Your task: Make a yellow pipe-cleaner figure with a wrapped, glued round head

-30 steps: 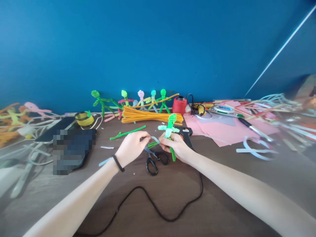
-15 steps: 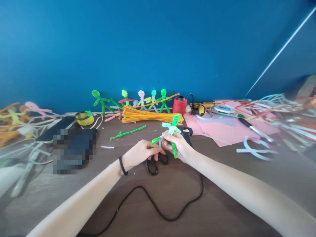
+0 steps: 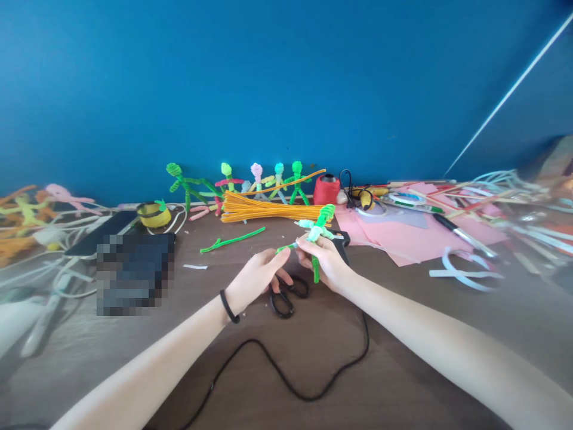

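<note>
My right hand (image 3: 328, 261) is closed around a pipe-cleaner figure (image 3: 317, 232), whose head is green and whose body and arms are pale green. One fuzzy green leg hangs below the palm. At the figure's other leg (image 3: 285, 246), stretched out to the left, my left hand (image 3: 262, 272) pinches with thumb and fingers. Just under the fingers of both hands are scissors (image 3: 282, 304) with black loop handles. Their blades are hidden, and I cannot tell whether the left fingers touch them. Left of the hands lies a loose green pipe-cleaner piece (image 3: 233, 240).
A bundle of orange pipe cleaners (image 3: 268, 209) lies behind the hands, before several finished figures (image 3: 296, 179). Beside the right hand is a black glue gun (image 3: 342, 242); a black cord (image 3: 286, 376) crosses the front. Pink paper (image 3: 403, 239) lies right, a dark phone (image 3: 143, 269) left.
My left hand has shifted its grip up onto the green leg, with the thumb now over it. The figure leans slightly more to the right. The scissors have slid a little right.
</note>
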